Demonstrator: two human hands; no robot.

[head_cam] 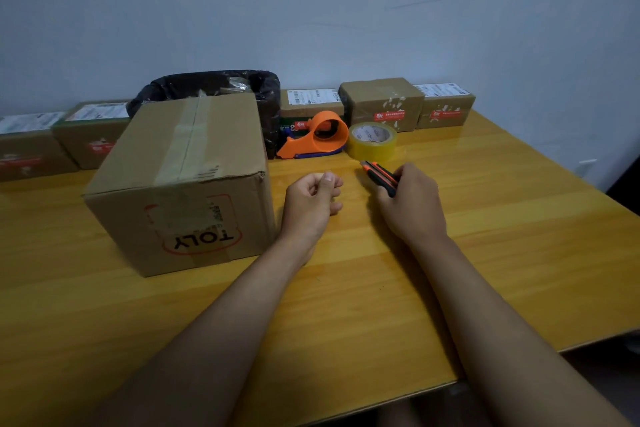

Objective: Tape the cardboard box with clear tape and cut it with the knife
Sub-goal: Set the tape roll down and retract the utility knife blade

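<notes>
A brown cardboard box (pixel 180 184) stands on the left of the wooden table (pixel 502 236), with tape along its top seam and a red logo on the near face. Just right of the box, my left hand (pixel 310 201) rests as a loose fist with nothing visible in it. My right hand (pixel 412 201) is shut on an orange and black utility knife (pixel 379 175), whose tip points away and to the left. A roll of clear yellowish tape (pixel 372 140) lies beyond the knife. An orange tape dispenser (pixel 317 135) lies to the left of the roll.
A bin lined with a black bag (pixel 214 83) stands behind the box. Several small taped parcels (pixel 381 102) line the wall along the table's far edge. The table's right edge (pixel 588 343) runs diagonally at the near right.
</notes>
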